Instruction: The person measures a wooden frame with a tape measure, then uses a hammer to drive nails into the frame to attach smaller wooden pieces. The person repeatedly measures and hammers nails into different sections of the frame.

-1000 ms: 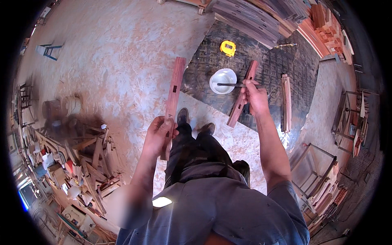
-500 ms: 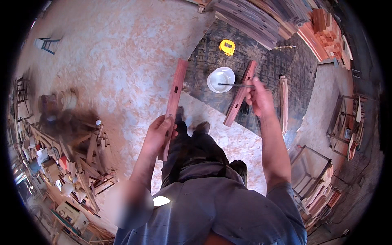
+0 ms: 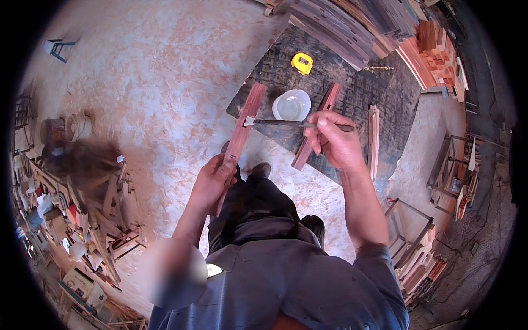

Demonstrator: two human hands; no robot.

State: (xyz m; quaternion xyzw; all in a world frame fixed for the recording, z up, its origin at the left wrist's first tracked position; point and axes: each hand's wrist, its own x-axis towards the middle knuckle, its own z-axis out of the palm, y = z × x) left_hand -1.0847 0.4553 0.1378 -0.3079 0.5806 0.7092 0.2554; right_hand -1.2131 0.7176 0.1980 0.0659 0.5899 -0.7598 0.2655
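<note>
My left hand (image 3: 213, 179) is closed around the lower part of a reddish wooden bar (image 3: 252, 104), which slants up and away from me. Between the fingers of my right hand (image 3: 336, 140) is a thin dark stick (image 3: 280, 123). Its tip, coated with something whitish, touches the bar where a slot was visible earlier. Just beyond the stick stands a white plastic tub (image 3: 276, 108) with pale contents. A second slotted reddish bar (image 3: 302, 155) lies on the dark board, partly hidden by my right hand.
On the dark printed board (image 3: 357, 82) sit a yellow tape measure (image 3: 302, 63) and narrow wood strips (image 3: 374, 137). Stacked planks (image 3: 330, 36) and reddish blocks (image 3: 437, 58) fill the far right. Scrap wood (image 3: 107, 220) clutters the left; a metal-framed rack (image 3: 407, 225) stands at right.
The stick's tip has moved from the tub leftward onto the bar, my right hand shifting left with it. The bar in my left hand has turned and tilted slightly right.
</note>
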